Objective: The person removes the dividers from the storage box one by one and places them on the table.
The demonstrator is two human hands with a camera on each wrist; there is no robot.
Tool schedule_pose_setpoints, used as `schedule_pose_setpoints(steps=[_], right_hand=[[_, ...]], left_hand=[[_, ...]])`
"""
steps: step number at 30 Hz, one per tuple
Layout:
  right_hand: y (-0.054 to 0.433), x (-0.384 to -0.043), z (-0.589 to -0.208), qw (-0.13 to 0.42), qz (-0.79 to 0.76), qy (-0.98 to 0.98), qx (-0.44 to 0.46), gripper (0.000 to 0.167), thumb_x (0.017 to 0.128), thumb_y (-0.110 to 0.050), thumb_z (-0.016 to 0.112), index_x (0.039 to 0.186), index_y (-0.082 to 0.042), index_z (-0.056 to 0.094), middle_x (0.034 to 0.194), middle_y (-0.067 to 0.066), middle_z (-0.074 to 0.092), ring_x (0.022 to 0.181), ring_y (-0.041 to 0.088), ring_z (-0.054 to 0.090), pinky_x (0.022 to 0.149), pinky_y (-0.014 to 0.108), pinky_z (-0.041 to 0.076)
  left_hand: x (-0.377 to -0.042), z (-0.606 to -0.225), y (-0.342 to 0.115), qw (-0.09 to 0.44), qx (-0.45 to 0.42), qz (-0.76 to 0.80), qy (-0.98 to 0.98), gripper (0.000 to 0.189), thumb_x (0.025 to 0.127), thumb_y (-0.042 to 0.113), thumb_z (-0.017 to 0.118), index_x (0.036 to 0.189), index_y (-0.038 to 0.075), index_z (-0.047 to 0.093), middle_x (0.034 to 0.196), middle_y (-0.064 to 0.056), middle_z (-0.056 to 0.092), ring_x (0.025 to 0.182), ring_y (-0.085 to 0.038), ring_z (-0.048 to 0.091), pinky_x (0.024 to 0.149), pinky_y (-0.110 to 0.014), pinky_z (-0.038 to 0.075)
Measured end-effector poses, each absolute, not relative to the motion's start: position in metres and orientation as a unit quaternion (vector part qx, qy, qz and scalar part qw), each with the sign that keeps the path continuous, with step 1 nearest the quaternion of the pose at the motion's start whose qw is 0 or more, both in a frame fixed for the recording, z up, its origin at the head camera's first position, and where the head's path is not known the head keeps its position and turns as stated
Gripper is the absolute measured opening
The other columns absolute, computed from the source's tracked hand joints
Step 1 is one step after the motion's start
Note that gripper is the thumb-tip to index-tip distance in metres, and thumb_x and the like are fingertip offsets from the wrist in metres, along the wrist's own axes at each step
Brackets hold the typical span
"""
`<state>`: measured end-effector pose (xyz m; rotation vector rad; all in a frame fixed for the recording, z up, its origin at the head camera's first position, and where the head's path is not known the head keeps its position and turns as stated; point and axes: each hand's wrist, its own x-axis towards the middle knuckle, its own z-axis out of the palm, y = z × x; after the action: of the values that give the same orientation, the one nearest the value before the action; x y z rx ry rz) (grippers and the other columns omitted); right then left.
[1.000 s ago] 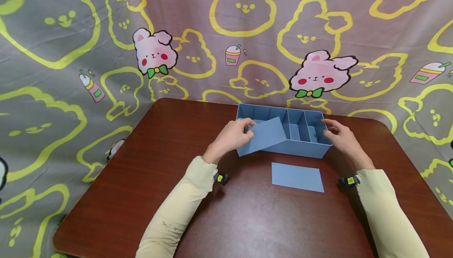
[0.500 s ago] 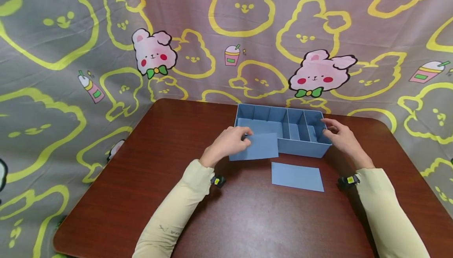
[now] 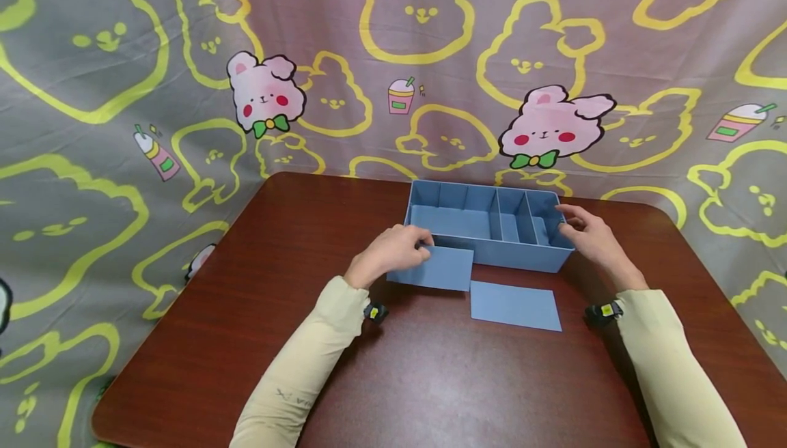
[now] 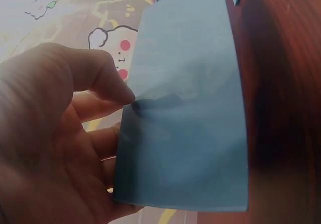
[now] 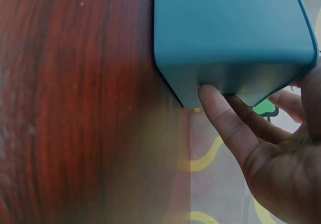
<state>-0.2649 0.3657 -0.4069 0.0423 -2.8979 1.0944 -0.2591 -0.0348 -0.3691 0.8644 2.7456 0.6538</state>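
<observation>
My left hand pinches a thin blue plastic-looking rectangular panel by one edge mid-frame, likely leaving its face free, while my right hand's relaxed fingers touch the blue compartmented box's right end, right of centre, presumably steadying it.

Cloth-screened nook, room type unclear: wood-grain table, bunny-print hanging.
</observation>
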Motion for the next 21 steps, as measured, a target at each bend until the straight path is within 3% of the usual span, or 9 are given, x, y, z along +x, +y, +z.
schedule_pose_setpoints(steps=[5, 12, 18, 21], right_hand=[[0.365, -0.265, -0.407, 0.02, 0.354, -0.935, 0.012, 0.053, 0.103, -0.031, 0.044, 0.152, -0.013, 0.034, 0.142, 0.031, 0.042, 0.122, 0.048, 0.044, 0.09, 0.06, 0.046], [0.365, -0.267, -0.407, 0.019, 0.351, -0.936, 0.015, 0.053, 0.103, -0.032, 0.044, 0.152, -0.014, 0.034, 0.142, 0.031, 0.042, 0.12, 0.047, 0.045, 0.089, 0.057, 0.047], [0.365, -0.266, -0.408, 0.022, 0.352, -0.936, 0.014, 0.054, 0.103, -0.033, 0.043, 0.152, -0.014, 0.034, 0.142, 0.031, 0.042, 0.121, 0.047, 0.045, 0.088, 0.056, 0.048], [0.366, -0.265, -0.408, 0.023, 0.351, -0.936, 0.014, 0.053, 0.103, -0.032, 0.043, 0.152, -0.014, 0.034, 0.142, 0.032, 0.042, 0.121, 0.047, 0.045, 0.088, 0.056, 0.048]], left_hand=[[-0.259, -0.373, -0.035, 0.128, 0.292, 0.218, 0.922, 0.03, 0.092, 0.015, 0.052, 0.118, 0.014, 0.068, 0.084, 0.001, 0.056, 0.056, -0.01, 0.038, 0.058, -0.027, 0.034], [-0.261, -0.38, -0.037, 0.152, 0.291, 0.205, 0.922, 0.029, 0.094, 0.017, 0.052, 0.118, 0.013, 0.067, 0.083, 0.0, 0.057, 0.057, -0.01, 0.038, 0.058, -0.027, 0.035], [-0.264, -0.384, -0.035, 0.165, 0.3, 0.18, 0.922, 0.029, 0.097, 0.021, 0.054, 0.123, 0.013, 0.066, 0.114, -0.003, 0.066, 0.076, -0.011, 0.054, 0.075, -0.029, 0.046], [-0.264, -0.387, -0.035, 0.167, 0.302, 0.17, 0.923, 0.03, 0.097, 0.02, 0.054, 0.124, 0.014, 0.066, 0.121, -0.004, 0.066, 0.083, -0.012, 0.057, 0.08, -0.031, 0.049]])
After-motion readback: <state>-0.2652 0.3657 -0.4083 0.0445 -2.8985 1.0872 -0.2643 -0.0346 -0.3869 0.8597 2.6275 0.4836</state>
